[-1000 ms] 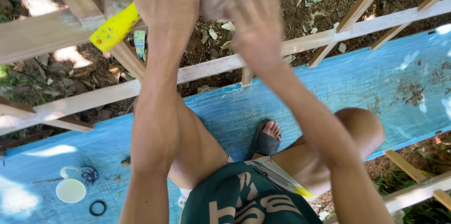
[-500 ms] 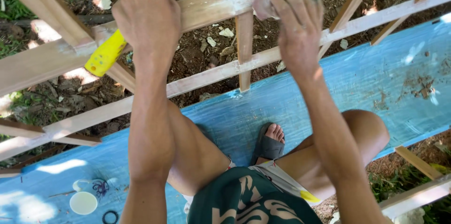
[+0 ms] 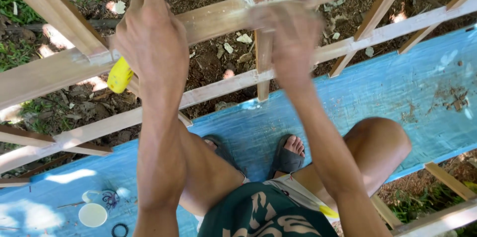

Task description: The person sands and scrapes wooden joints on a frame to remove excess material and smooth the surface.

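Here the left hand (image 3: 149,43) grips a yellow-handled tool (image 3: 120,75) (blade hidden), right hand (image 3: 293,38) pressed flat on the wooden rail (image 3: 218,18).

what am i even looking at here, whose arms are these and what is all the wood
The picture comes from a camera worn on a person's head, looking down, so the two bare arms are that person's own. You also see their knees and a sandalled foot on a blue painted board that they crouch on.

In front of them is a wooden frame of pale slats, with soil and dry leaves on the ground below it. The left hand is closed in a grip around a tool with a yellow handle; its working end is mostly hidden, so I cannot tell what kind it is. The right hand presses on the frame where an upright slat meets the top rail; whether it holds anything is unclear.

On the board at lower left lie a round white lid and a small black ring.
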